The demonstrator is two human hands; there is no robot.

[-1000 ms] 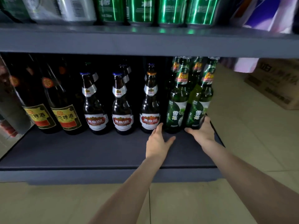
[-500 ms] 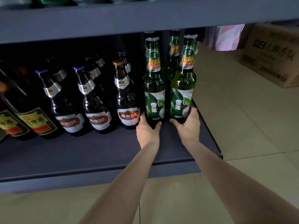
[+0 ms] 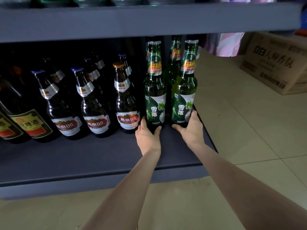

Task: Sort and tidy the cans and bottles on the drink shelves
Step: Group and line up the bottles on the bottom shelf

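Left hand (image 3: 147,136) and right hand (image 3: 191,128) each grip an upright green bottle's base, left bottle (image 3: 155,90) and right bottle (image 3: 184,87), caps up, right of the brown bottles (image 3: 126,100).

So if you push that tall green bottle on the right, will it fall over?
It might. The right green bottle is tall and narrow with a small base, so a push near the neck could tip it. The right hand grips it low down, which probably slides it more safely. It looks like full glass, so likely heavy and breakable, and it stands near the shelf edge.
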